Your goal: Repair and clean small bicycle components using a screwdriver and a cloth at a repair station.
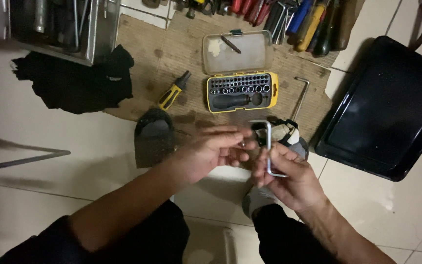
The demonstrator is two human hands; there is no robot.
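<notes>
My right hand (289, 178) grips a bent metal hex key (268, 142), its long arm standing upright and its short arm pointing left at the top. My left hand (216, 149) hovers just left of it, fingers curled, with a small metal piece (243, 144) pinched at the fingertips. Both hands are over the tiled floor, near the front edge of a brown cardboard sheet (172, 44). Behind the hex key lies a dark part with a pale rag (282, 131).
On the cardboard sit an open yellow bit-set case (242, 90), a yellow-handled screwdriver (173, 91), another hex key (301, 98) and a row of tools (299, 17). A black cloth (74, 83), a dark curved piece (154, 137), a black tray (387, 110) and a metal toolbox (54, 27) surround them.
</notes>
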